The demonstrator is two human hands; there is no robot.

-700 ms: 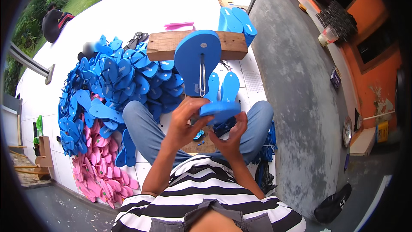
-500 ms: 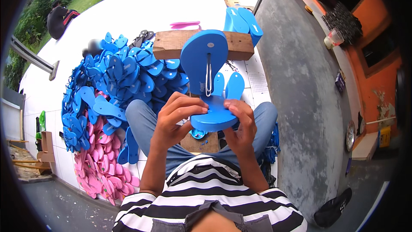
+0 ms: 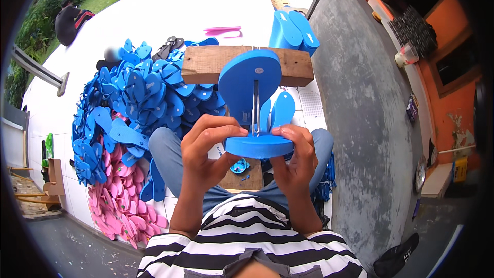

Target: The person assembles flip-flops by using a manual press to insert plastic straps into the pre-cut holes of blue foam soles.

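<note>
Both of my hands grip the near, rounded end of a blue flip-flop sole point(image 3: 260, 147). Its thick edge faces me. My left hand point(image 3: 208, 146) pinches its left side, thumb below and fingers on top. On its right side, my right hand point(image 3: 296, 152) has a similar pinch. A thin looped metal rod point(image 3: 256, 108) reaches down to the top of this sole. Behind the rod stands an upright blue sole surface point(image 3: 247, 80) with a small round mark; I cannot tell whether it joins the held part. A wooden beam point(image 3: 200, 64) lies just beyond.
Heaped blue flip-flops point(image 3: 149, 87) and pink flip-flops point(image 3: 123, 195) cover the floor at left. Two blue soles point(image 3: 285, 31) stand behind the beam. Between my legs, a small blue dish point(image 3: 239, 166) sits on a wooden board point(image 3: 242, 180). A person point(image 3: 69, 23) sits far left.
My hands have shifted slightly right and brought the held sole more level and edge-on. The metal rod's tip now meets its top surface. The beam appears lower in view.
</note>
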